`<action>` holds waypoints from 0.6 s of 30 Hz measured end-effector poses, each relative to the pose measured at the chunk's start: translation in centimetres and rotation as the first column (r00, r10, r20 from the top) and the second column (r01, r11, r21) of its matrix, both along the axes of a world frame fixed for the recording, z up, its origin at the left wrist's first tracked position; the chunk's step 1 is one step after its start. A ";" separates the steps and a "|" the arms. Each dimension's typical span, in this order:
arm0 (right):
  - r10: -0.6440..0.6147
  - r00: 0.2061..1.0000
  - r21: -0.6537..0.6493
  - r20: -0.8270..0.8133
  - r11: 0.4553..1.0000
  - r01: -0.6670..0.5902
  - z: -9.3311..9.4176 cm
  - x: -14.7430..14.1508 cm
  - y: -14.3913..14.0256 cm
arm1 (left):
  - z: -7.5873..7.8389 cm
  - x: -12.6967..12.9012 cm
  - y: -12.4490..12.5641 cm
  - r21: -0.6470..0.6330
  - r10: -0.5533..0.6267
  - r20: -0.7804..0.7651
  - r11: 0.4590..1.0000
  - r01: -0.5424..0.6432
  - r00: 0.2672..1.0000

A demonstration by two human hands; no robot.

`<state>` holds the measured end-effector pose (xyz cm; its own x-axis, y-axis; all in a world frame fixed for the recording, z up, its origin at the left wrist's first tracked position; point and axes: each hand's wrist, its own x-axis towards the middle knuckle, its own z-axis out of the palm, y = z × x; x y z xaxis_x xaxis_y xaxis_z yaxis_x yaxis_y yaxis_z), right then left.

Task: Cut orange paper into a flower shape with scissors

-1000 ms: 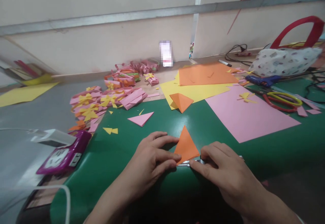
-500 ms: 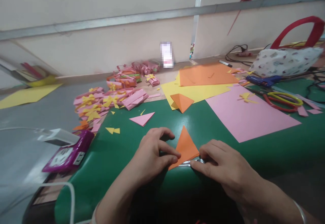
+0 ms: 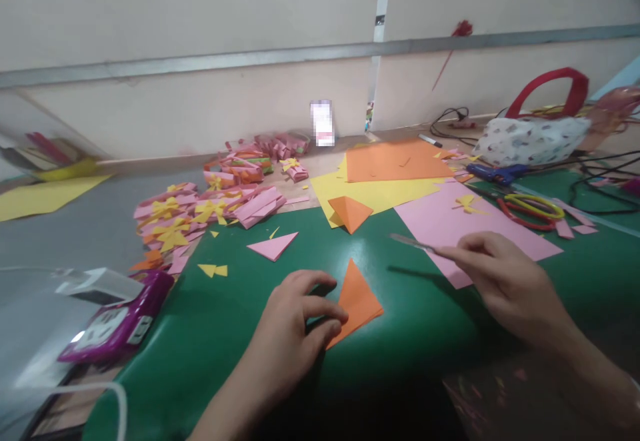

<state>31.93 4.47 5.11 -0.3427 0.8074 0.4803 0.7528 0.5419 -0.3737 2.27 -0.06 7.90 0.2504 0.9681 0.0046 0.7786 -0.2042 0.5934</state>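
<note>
At the far left a purple device point(image 3: 117, 324) lies on the grey surface with a clear, blurred object over it and a white cable point(image 3: 107, 394) curling out of the bottom edge; what the device is cannot be made out. Beyond it, a heap of pink paper pieces with yellow bows point(image 3: 200, 209) sits at the edge of the green mat point(image 3: 225, 321), with a small pink triangle point(image 3: 273, 246) and a yellow scrap point(image 3: 213, 270) lying loose nearby.

The left hand point(image 3: 295, 341) rests on the mat near the front edge, its forearm cut off by the frame. Its fingers are curled, thumb and fingertips pressed onto the left corner of the folded orange triangle point(image 3: 356, 299), which lies flat on the mat; that corner is hidden under the fingers.

Farther back, a second folded orange piece point(image 3: 350, 212) lies on a yellow sheet point(image 3: 373, 191), with a large orange sheet point(image 3: 395, 161) behind.

The right hand point(image 3: 505, 281) hovers above the mat, well apart from the triangle, over the near edge of a pink sheet point(image 3: 450, 224). Its thumb and forefinger pinch a thin metal tool point(image 3: 410, 241) pointing left; the tool is blurred and its kind is unclear.

At the right lie red-and-yellow scissors point(image 3: 533, 207), a blue glue gun point(image 3: 493, 173) and a patterned bag with a red handle point(image 3: 533, 137), partly blurred.
</note>
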 end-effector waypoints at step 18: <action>0.479 0.814 -0.024 0.327 0.866 -0.500 0.4 -7.2 -1.2 | -4.4 -0.7 -3.6 0.563 -0.147 -0.101 0.807 0.178 0.984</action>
